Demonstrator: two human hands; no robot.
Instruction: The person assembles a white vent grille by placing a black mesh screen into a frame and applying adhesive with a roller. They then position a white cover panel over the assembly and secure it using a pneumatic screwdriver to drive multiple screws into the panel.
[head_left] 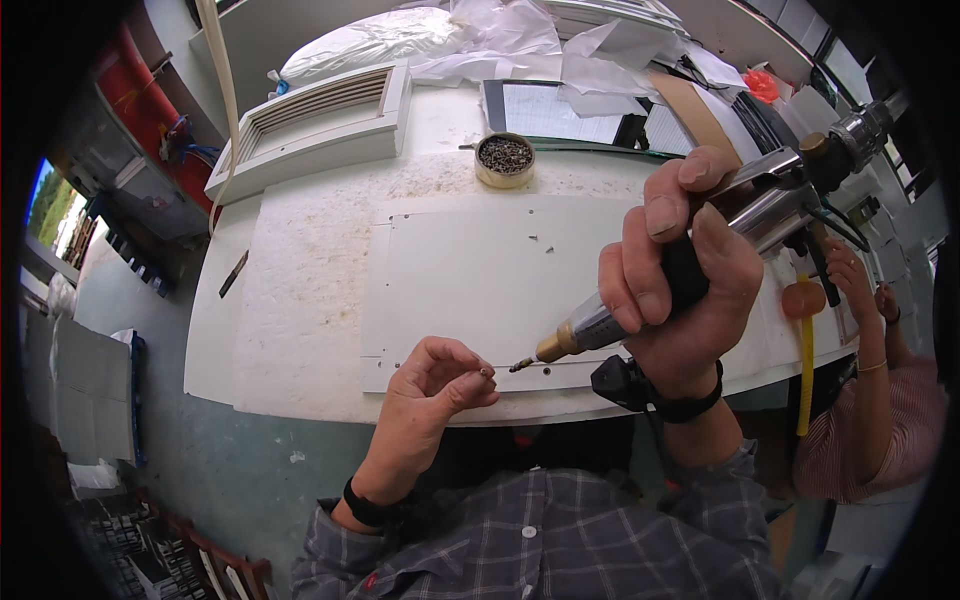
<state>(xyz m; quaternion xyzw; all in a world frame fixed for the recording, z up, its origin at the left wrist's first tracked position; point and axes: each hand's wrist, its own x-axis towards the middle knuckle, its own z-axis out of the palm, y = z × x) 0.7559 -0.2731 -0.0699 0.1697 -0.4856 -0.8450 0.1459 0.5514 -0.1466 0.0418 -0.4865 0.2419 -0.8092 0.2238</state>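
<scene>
At lower centre, the left hand (pixel 435 378) pinches a small screw (pixel 487 373) while the right hand (pixel 680 270) grips a pneumatic screwdriver (pixel 700 250) over a white panel (pixel 470 270).

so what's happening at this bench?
A person holds a metal pneumatic screwdriver in the right hand, its bit tip just above the near edge of a flat white panel. The left hand pinches a small screw beside the bit. A round tin of screws sits farther back.
</scene>
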